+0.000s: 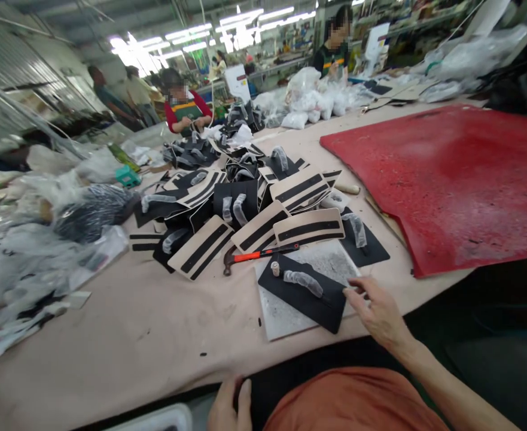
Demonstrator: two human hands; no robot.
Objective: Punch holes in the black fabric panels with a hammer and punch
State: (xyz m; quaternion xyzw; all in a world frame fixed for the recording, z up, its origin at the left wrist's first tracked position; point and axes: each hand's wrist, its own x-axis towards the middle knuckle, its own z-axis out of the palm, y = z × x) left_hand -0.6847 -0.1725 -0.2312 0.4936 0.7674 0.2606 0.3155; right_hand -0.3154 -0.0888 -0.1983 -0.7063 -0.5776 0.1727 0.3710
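Observation:
A black rectangular panel [310, 311] with a plastic-wrapped handle [305, 281] lies aslant on a grey-white slab [272, 317]. A small pale cylinder [275, 269] stands on its far left part. My right hand [377, 311] is at the panel's right corner, fingers stretched out and apart, a fingertip at the edge. Down at the table's front edge, my left hand [231, 404] has its fingers curled, with something dark between thumb and finger that I cannot make out. A claw hammer [254, 255] with an orange and black handle lies just beyond the slab.
Behind the hammer is a heap of black panels with beige, black-striped backs [308, 227]. A red sheet [447, 173] covers the table's right side. Plastic bags [25, 257] crowd the left. Across the table, a person in red sleeves [189, 114] works with both hands.

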